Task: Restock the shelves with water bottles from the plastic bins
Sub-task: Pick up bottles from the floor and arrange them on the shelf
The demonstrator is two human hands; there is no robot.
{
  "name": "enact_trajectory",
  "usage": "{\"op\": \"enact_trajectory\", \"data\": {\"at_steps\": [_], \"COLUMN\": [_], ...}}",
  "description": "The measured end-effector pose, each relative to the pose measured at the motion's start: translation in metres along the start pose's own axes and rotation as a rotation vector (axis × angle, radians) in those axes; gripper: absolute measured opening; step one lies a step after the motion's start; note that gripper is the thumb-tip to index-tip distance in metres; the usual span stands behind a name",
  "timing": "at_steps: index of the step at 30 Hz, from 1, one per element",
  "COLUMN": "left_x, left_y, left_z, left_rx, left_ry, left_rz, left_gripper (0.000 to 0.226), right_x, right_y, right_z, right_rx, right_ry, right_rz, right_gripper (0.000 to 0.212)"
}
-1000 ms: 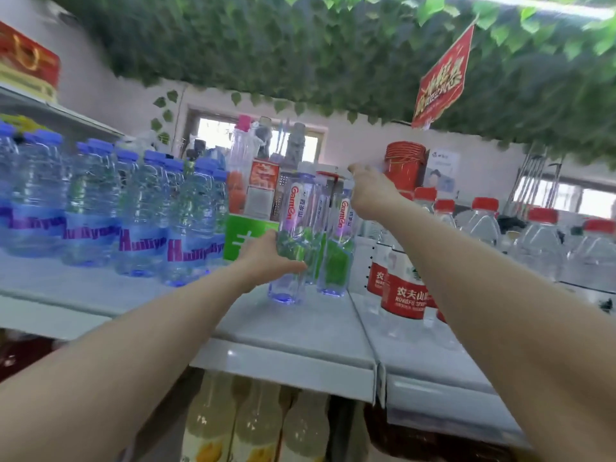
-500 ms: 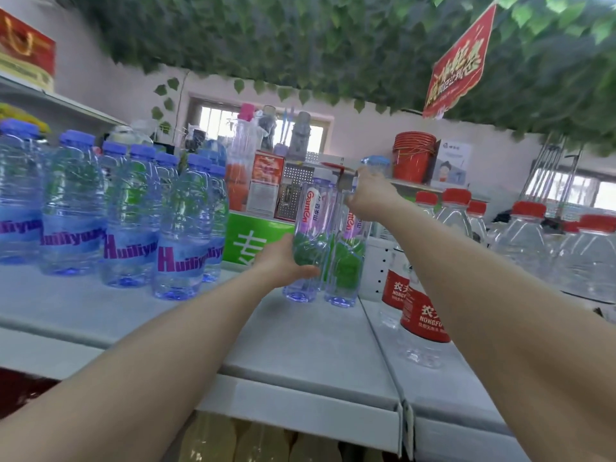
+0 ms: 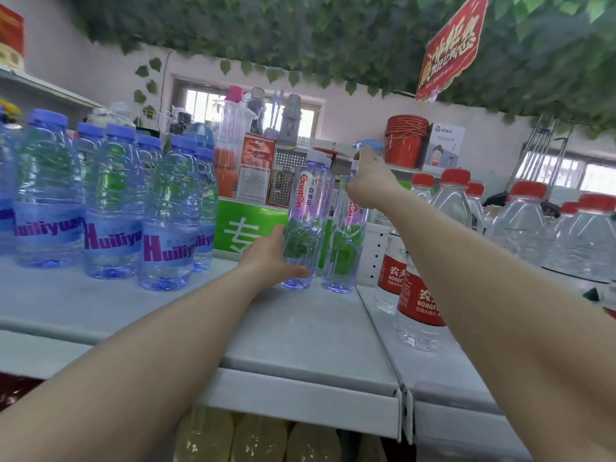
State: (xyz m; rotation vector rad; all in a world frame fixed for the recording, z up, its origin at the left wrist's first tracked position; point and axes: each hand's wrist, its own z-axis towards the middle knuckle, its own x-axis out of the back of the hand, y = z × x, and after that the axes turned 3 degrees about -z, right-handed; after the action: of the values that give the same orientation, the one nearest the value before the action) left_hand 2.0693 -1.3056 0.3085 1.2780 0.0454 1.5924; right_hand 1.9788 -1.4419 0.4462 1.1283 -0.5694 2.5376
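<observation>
Small grocery shop. Grey metal shelf (image 3: pixel 300 335) w/ rows of same-brand water: blue-cap bottles (image 3: pixel 110 208) on left, red-cap bottles (image 3: pixel 520 221) on right. Red promo sign (image 3: pixel 450 48) hangs from ceiling among fake ivy (image 3: pixel 300 35). Misc stock behind: red buckets (image 3: pixel 405 145), flasks (image 3: pixel 290 118).

The right hand (image 3: pixel 368 183) covers the neck of the second Ganten bottle (image 3: pixel 345 255). At 6 o'clock, yellow bottles (image 3: pixel 256 440) are cut off. Leaves (image 3: pixel 300 35) at 12 o'clock blur.
</observation>
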Motion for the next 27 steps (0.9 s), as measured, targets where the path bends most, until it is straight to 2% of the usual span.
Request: {"op": "enact_trajectory", "data": {"at_steps": [8,11,18,22,27], "left_x": [0.003,0.012,0.067,0.093,0.11], "left_y": [0.003,0.011,0.023,0.004,-0.037], "left_z": [-0.004,-0.012,-0.083,-0.15,-0.238], "left_rx": [0.042,0.032,-0.254,-0.407,-0.507], "left_ry": [-0.015,0.036,0.228,0.238,0.223], "left_rz": [0.016,0.0,0.134,0.184,0.223], "left_gripper": [0.098,0.092,0.07,0.068,0.066], "right_x": [-0.012,-0.01,0.002,0.008,0.009], "right_y": [0.002,0.003,-0.012,-0.035,-0.069], "right_z": [-0.018,-0.034,-0.126,-0.206,-0.315], "right_rx": [0.013,0.04,0.117,0.148,0.247], "right_ry": [0.025,0.057,0.135,0.125,0.11], "right_rz": [-0.058,-0.108,-0.254,-0.339,-0.377], "right_gripper": [0.067,0.071,0.066,0.061,0.056]}}
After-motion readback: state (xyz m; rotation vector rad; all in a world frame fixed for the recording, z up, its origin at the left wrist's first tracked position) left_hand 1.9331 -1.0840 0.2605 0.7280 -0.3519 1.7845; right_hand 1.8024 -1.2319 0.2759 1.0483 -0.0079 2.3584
